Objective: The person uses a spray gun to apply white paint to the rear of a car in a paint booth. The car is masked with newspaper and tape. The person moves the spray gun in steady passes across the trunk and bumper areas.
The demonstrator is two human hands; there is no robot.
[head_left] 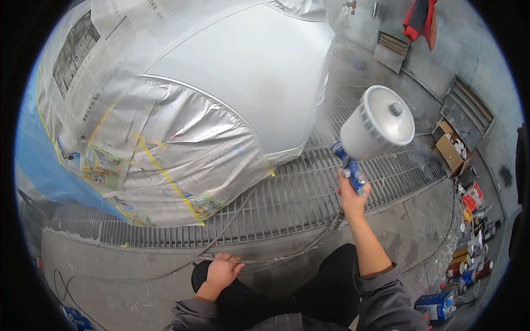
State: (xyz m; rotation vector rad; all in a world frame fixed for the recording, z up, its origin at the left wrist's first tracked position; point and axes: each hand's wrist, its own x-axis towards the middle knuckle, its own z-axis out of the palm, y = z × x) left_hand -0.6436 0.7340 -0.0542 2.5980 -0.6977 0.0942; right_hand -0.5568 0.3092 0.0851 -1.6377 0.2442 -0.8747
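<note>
- Blue spray gun (345, 159), clamped in the fingers of the right hand (354, 202); its lidded pale cup (367, 128) leans over the floor grating (309, 193).
- Left hand (222, 270) rests on the left knee (199, 277), fingers loosely together, holding nothing.
- Hose (276, 258) crosses the floor: a snag could jerk the gun.
- Silver panel (243, 83), apart from the gun: uneven sweeps could cause runs.
- Masking sheets (182, 140) beside it: a lifted edge could admit overspray.

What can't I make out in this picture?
All in the head view:
- What the white cup contains: hidden by its lid and wall.
- Whether the right hand presses a trigger: fingers and spray gun hide it.
- What the newspaper covers beneath.
- The red cloth's top: cut off by the upper edge.
</note>
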